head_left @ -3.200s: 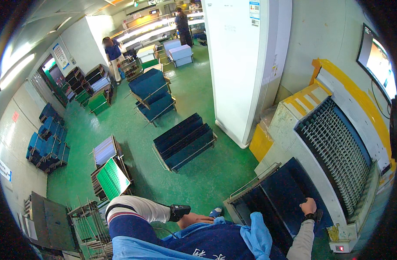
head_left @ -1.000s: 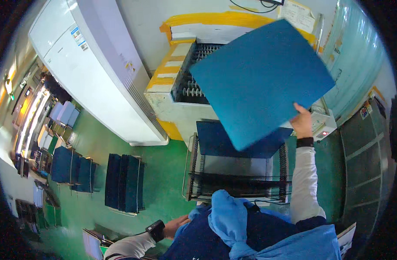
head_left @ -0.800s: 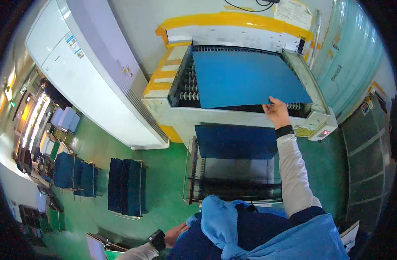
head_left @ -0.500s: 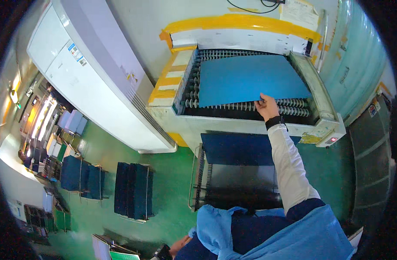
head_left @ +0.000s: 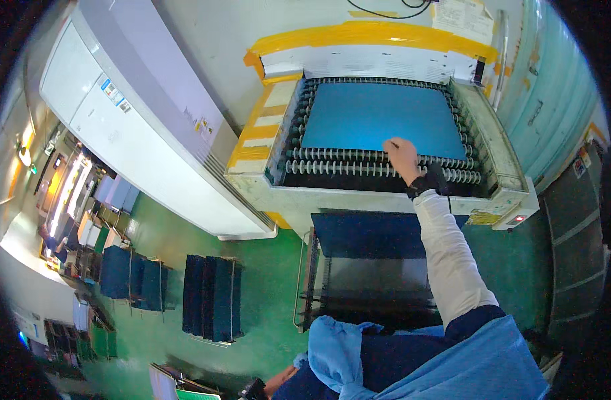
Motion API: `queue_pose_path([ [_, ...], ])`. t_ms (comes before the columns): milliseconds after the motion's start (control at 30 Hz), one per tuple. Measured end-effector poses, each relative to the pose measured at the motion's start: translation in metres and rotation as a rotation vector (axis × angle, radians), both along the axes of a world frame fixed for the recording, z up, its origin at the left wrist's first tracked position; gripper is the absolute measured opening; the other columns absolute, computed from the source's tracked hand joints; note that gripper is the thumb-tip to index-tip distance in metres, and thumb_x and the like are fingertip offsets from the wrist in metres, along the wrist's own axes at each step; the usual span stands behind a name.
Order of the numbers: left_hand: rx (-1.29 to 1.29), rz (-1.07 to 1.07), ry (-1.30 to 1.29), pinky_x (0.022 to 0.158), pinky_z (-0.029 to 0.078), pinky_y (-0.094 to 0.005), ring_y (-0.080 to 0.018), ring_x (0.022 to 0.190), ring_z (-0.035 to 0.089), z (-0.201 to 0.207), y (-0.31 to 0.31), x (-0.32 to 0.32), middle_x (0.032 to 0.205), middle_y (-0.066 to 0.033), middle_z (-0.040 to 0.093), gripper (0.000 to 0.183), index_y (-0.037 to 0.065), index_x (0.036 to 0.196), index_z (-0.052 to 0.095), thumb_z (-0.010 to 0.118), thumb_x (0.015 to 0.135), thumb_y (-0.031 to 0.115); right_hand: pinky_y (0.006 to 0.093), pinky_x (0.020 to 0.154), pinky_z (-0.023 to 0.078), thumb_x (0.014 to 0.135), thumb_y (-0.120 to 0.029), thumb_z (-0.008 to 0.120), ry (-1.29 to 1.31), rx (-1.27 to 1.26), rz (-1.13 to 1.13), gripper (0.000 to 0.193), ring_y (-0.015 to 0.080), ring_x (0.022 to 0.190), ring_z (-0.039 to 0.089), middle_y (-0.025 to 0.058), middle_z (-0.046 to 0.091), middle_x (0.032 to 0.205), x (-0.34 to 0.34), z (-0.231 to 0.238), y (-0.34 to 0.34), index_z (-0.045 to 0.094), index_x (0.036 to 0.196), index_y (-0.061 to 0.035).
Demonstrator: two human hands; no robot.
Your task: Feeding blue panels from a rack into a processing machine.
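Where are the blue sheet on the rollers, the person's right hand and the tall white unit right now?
Blue sheet (head_left: 383, 115), head view: middle of its upper face.
Right hand (head_left: 403, 159), head view: middle of the hand.
Tall white unit (head_left: 152, 143), head view: middle of its front panel.

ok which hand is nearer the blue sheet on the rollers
Right. The right hand is at the near edge of the blue sheet; the left hand is far back near the picture's bottom.

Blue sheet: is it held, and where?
The right hand is curled at the near edge of the sheet; whether it grips can't be told. The left hand is away from it.
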State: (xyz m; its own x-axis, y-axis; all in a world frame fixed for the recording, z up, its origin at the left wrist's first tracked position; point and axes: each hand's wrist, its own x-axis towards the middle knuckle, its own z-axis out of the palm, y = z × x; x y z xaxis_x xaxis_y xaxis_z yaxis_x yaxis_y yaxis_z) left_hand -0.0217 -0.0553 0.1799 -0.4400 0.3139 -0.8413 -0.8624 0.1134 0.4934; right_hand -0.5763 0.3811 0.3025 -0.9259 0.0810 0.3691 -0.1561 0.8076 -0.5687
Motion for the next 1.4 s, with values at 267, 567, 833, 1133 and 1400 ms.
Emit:
queue_pose_path([
  [267,-0.089,-0.063,0.054,0.103,0.038,-0.037,-0.032,0.127,0.044,0.0,0.005,-0.011,0.143,-0.0161,0.039,0.053,0.008,0.144,0.031,0.044,0.098,0.032,0.0531,0.106,0.027,0.086,-0.036,0.059,0.071,0.3,-0.104,0.046,0.0395,0.13,0.037,0.0158,0.045,0.14,0.006,-0.023,-0.006,0.055,0.128,-0.0189],
  [567,-0.167,-0.171,0.083,0.104,0.037,-0.0369,-0.0315,0.128,0.044,0.002,0.011,-0.036,0.143,-0.0157,0.039,0.053,0.008,0.144,0.031,0.042,0.099,0.033,0.0533,0.107,0.025,0.086,-0.039,0.059,0.02,0.273,-0.094,0.046,0.0383,0.131,0.037,0.0159,0.045,0.14,-0.014,-0.017,-0.002,0.057,0.128,-0.0216],
  [833,-0.214,-0.269,0.114,0.104,0.037,-0.0368,-0.0311,0.129,0.043,0.004,0.003,-0.021,0.144,-0.0154,0.039,0.052,0.008,0.144,0.031,0.04,0.099,0.034,0.0571,0.099,0.034,0.085,-0.042,0.058,0.182,0.297,-0.049,0.042,0.0396,0.122,0.045,0.0145,0.053,0.13,-0.016,-0.033,0.016,0.062,0.117,-0.0161],
  [1133,-0.255,-0.372,0.133,0.105,0.036,-0.0368,-0.0306,0.129,0.042,0.0,-0.003,-0.005,0.144,-0.015,0.039,0.052,0.008,0.144,0.031,0.038,0.1,0.036,0.0405,0.059,0.046,0.085,-0.022,0.061,0.06,-0.35,0.357,0.021,0.0328,0.066,0.06,0.0139,0.063,0.073,0.104,-0.013,-0.009,0.064,0.084,-0.001],
  [1400,-0.304,-0.476,0.186,0.105,0.035,-0.0367,-0.0302,0.13,0.042,-0.005,-0.005,-0.001,0.144,-0.0147,0.039,0.052,0.008,0.144,0.031,0.037,0.101,0.037,0.0429,0.086,0.043,0.078,-0.011,0.067,0.129,0.181,0.217,0.031,0.0309,0.101,0.057,0.0112,0.064,0.104,0.181,-0.072,-0.012,0.064,0.107,-0.0043],
])
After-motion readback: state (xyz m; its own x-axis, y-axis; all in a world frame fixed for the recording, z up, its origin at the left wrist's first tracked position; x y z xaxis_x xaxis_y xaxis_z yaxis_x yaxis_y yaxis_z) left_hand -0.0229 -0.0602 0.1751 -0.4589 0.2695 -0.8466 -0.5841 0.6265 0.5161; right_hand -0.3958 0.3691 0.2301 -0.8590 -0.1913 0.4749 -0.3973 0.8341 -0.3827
